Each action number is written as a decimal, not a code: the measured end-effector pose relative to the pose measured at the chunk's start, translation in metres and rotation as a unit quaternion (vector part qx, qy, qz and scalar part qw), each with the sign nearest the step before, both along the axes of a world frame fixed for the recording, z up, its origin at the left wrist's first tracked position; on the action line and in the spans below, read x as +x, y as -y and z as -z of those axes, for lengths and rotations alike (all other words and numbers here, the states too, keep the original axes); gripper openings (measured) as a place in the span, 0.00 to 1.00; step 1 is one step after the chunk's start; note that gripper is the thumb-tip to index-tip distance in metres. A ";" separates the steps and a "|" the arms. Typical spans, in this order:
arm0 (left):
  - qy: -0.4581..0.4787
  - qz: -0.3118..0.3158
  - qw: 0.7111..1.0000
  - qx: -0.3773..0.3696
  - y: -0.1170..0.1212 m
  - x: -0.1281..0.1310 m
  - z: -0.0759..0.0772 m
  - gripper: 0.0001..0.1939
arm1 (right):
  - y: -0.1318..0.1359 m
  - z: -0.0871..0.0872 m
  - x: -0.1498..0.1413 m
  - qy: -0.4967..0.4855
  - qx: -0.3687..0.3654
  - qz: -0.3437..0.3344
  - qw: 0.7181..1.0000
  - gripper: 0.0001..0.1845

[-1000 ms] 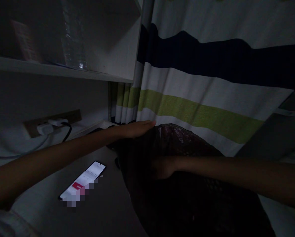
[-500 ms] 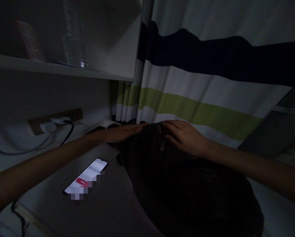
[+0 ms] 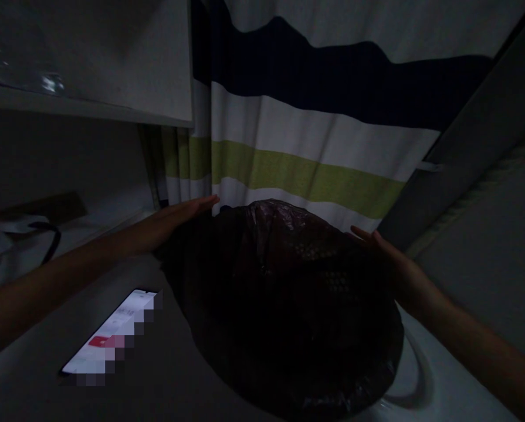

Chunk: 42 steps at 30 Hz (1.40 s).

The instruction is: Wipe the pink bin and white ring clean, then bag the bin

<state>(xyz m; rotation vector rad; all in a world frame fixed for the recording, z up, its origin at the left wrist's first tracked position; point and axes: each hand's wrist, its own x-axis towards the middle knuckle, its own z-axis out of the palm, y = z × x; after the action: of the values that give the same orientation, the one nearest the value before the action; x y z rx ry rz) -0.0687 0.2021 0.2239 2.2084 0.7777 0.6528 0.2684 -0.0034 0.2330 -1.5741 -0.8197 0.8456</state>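
A dark plastic bag [image 3: 262, 340] lies spread over a round, bin-like container, its mouth wide and its rim covered. Small light holes of a perforated wall [image 3: 336, 281] show faintly through the film. On the far left edge of the bag rests my left hand [image 3: 174, 223], open, with the fingers stretched out flat. My right hand [image 3: 388, 258] is at the right edge of the bag, its fingers extended along the outside and partly hidden behind the film. Deep shadow hides the inside of the bag.
A lit phone [image 3: 112, 331] lies on the pale tabletop [image 3: 156, 375] to the left. Plugs and cables [image 3: 20, 225] sit at the wall. A white shelf [image 3: 112, 111] overhangs the left side. A striped curtain [image 3: 306, 129] hangs behind. A pale rounded object [image 3: 423, 375] stands at lower right.
My right hand has moved from the bag's far edge to its right side, so the hands are farther apart. The bag's mouth looks wider and rounder. The view has shifted right.
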 end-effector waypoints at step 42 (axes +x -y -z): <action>-0.193 0.079 0.978 0.026 -0.037 0.114 -0.026 0.22 | -0.129 -0.023 0.007 0.451 -0.071 -0.248 0.854 0.22</action>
<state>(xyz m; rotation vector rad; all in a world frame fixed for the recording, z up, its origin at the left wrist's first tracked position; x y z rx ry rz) 0.0449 0.2395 0.2500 2.4508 0.7689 0.1683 0.2758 0.1255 0.2559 -1.9319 -1.9387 0.4734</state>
